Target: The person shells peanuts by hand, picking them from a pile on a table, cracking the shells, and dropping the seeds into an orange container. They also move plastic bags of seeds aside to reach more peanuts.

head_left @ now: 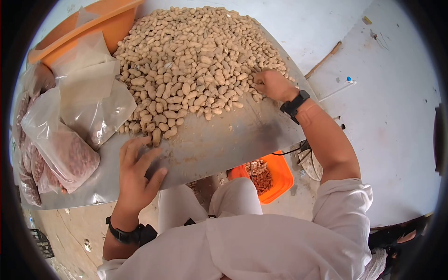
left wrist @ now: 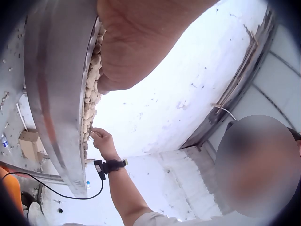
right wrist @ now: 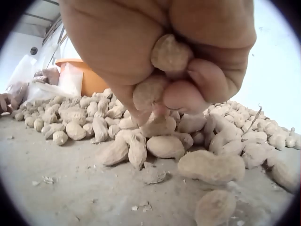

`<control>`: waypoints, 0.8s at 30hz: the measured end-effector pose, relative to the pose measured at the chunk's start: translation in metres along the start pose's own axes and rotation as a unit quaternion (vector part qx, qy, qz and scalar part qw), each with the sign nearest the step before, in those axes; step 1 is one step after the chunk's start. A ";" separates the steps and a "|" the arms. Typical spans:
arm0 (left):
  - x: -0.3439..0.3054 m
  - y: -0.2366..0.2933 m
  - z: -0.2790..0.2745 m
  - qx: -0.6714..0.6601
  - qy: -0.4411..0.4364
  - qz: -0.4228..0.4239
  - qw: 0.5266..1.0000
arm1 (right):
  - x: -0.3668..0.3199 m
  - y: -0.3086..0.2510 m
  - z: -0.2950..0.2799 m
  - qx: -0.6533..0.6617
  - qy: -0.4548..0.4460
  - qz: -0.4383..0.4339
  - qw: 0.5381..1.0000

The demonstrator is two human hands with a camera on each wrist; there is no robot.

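Note:
Unshelled peanuts (head_left: 200, 60) lie heaped on a metal tabletop (head_left: 219, 140). At the heap's right edge is the right hand (head_left: 276, 86); in the right wrist view its curled fingers (right wrist: 186, 96) grip peanuts (right wrist: 170, 53), with more peanuts lying below. The left hand (head_left: 137, 172) rests at the heap's near left edge, fingers spread and slightly bent, fingertips beside a few peanuts (head_left: 156, 136). In the left wrist view the left hand (left wrist: 141, 42) fills the top and its fingertips are hidden, while the right hand (left wrist: 106, 143) is at the far end of the heap.
Clear bags of reddish kernels (head_left: 77, 161) lie on the table's left side, before an orange basin (head_left: 84, 32). Below the front edge, an orange bin (head_left: 280, 179) holds reddish bits. A black cable (left wrist: 56, 192) hangs from the right wrist's device.

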State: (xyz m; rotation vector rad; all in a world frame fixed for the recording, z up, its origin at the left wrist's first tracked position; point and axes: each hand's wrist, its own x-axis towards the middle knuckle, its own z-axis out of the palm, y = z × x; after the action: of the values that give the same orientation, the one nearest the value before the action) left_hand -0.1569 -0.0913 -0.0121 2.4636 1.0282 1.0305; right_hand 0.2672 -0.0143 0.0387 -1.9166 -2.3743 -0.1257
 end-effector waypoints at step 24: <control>-0.001 0.001 0.001 0.014 -0.010 0.009 1.000 | -0.055 0.052 -0.022 0.052 -0.043 0.229 0.971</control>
State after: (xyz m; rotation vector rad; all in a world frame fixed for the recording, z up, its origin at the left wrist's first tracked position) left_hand -0.1561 -0.0922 -0.0129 2.5050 1.0236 0.9999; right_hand 0.3295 -0.0596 0.0539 -2.3929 -1.8694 0.1136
